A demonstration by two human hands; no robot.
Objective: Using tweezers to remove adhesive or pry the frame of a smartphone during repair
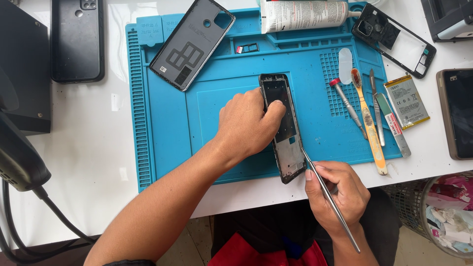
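Phone frame (284, 129), black and opened up, lying lengthwise near the middle of the blue work mat (167, 123), lower end close to the mat's front edge. Left hand (249, 123) laid over the frame's left side, fingers curled onto its upper half, pinning it flat. Right hand (340, 194) clenched around metal tweezers (327, 197), tips touching the frame's lower right edge.

On the mat's upper left, a grey phone back cover (192, 43), tilted, inside face up. A small card tray (247, 48) just right of it. A white tube (305, 15) along the mat's top edge. Another black phone frame (394, 39) at the upper right corner, partly off the mat. To the right of the held frame, in a row: a screwdriver (347, 101), an orange toothbrush (368, 123), a second pair of tweezers (377, 106), a flat blade tool (392, 123). A battery (406, 101) just beyond on the white tabletop (88, 148). A dark phone (77, 39) face down at the upper left, well apart from the mat. A bin of scraps (448, 212) at the lower right.
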